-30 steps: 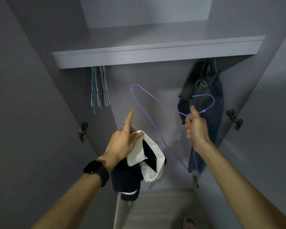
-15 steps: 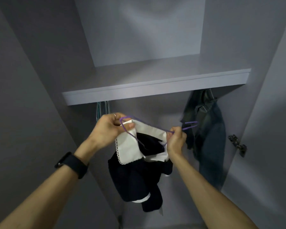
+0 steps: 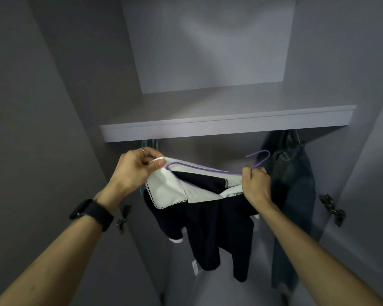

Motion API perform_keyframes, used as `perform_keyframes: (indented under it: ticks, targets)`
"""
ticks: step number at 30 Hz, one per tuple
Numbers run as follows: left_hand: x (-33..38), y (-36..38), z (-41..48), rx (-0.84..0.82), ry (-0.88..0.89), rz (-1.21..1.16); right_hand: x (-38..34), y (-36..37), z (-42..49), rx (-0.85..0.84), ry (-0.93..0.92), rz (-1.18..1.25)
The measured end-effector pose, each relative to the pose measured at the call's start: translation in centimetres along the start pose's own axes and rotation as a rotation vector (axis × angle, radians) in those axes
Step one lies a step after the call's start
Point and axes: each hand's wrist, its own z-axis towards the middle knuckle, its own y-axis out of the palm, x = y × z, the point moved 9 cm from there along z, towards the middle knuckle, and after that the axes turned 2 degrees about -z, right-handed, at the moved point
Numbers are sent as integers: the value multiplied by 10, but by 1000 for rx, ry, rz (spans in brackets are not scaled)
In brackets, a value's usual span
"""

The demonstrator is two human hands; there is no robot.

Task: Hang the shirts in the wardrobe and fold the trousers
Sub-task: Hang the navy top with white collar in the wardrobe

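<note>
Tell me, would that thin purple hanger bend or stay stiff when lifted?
The hanger is thin wire, so it is probably light and a little springy. Its arm looks straight with the shirt draped on it, so it is likely stiff enough. Its smooth coating may let the collar slip, perhaps why the left hand pinches there.

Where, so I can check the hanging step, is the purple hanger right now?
Head view, centre: the purple hanger spans the shirt collar between the left hand and right hand, below the shelf and left of the jeans.
</note>
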Motion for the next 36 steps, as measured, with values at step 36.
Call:
perform_keyframes:
  ticks: [36]
  targets:
    - [2,132,-31,-431,61,280,52,75,-67,-780,183,146]
